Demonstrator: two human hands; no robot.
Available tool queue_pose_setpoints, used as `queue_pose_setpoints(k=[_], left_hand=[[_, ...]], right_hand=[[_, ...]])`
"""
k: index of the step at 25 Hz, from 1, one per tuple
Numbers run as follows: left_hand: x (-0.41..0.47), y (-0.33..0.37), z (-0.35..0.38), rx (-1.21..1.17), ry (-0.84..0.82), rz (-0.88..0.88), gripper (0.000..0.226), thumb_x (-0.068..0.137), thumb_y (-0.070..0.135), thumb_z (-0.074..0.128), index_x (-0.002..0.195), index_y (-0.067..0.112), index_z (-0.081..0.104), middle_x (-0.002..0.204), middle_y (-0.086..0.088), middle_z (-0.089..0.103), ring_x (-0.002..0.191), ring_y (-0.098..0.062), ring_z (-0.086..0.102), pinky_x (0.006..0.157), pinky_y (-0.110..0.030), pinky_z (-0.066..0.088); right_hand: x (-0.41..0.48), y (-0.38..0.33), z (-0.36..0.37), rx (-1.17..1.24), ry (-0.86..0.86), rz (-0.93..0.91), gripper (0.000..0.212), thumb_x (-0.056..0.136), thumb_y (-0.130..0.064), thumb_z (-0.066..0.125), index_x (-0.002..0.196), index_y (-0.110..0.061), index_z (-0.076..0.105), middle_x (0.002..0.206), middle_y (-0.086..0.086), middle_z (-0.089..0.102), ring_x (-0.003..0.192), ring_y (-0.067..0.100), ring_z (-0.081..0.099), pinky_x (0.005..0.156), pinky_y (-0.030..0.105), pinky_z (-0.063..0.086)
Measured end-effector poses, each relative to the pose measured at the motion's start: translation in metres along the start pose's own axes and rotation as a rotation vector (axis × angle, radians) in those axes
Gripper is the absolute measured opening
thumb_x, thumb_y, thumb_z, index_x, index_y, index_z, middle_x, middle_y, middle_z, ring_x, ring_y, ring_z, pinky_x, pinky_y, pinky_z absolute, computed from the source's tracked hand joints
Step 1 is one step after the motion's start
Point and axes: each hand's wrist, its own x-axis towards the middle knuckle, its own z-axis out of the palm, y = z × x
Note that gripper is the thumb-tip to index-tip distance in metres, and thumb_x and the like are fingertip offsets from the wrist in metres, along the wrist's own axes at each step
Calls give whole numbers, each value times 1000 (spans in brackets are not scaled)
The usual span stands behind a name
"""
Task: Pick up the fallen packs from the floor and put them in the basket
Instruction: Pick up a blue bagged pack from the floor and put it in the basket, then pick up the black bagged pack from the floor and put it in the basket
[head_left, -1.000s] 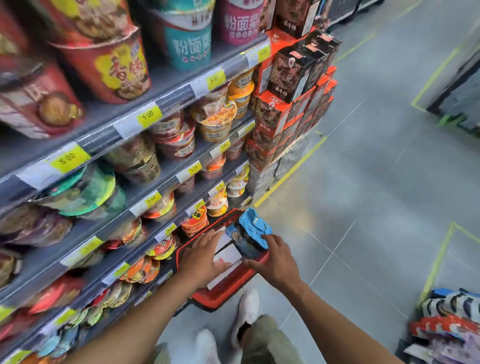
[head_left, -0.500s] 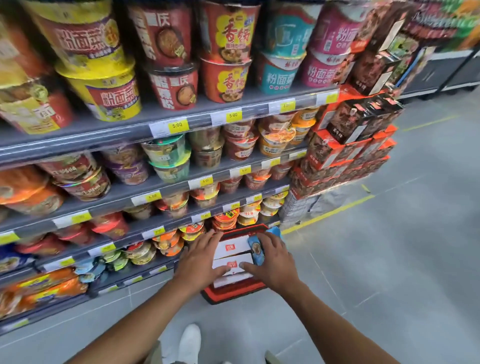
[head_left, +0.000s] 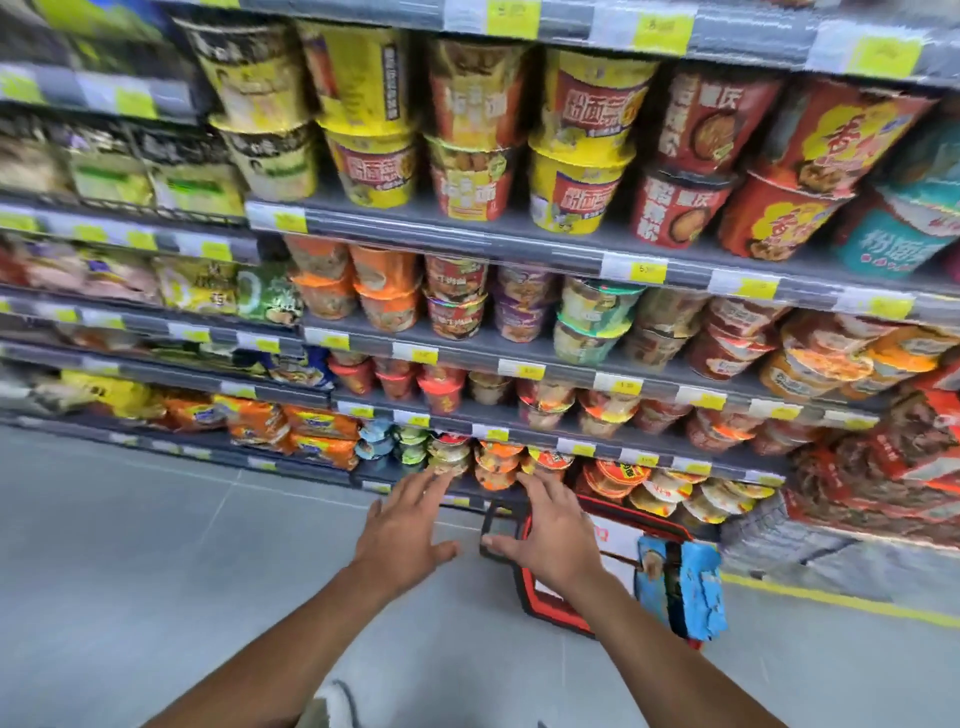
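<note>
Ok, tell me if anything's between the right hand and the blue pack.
Nothing visible blocks it. The right hand is spread over the left end of the red basket; the blue pack stands upright at its right side, with only white packs lying low between.

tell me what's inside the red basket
A blue pack stands at the right end of the red basket, white packs beside it. The right hand and forearm cover the rest.
</note>
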Motion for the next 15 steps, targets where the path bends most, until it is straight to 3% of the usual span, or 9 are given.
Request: queue_pose_setpoints(k=[4,9,13,15], left_hand=[[-49,-90,-15,-20,62,-190,96,85,74,52,158,36,2,168,6,5,153,-21,9,119,-51,25],[-138,-236,-41,-75,191,-408,98,72,84,36,155,37,12,165,3,22,150,-25,25,112,-54,37],[-210,-335,-66,-92,249,-556,96,72,82,40,153,34,20,161,-1,33,142,-29,39,102,-55,46],[-242,-376,-81,-97,279,-642,95,76,79,48,155,32,25,162,-1,32,143,-28,38,103,-54,45]], right_hand=[[26,-92,41,-67,-90,-165,102,73,-76,66,157,-33,28,163,-8,22,150,20,21,120,44,27],[41,-248,114,-123,-189,-359,103,72,-79,65,156,-32,29,164,-7,22,150,19,23,119,43,26],[40,-366,172,-187,-236,-507,104,71,-82,62,155,-33,29,162,-8,25,149,18,24,119,41,26],[39,-422,196,-206,-250,-599,103,70,-83,62,154,-33,31,161,-9,27,149,17,26,119,41,26]])
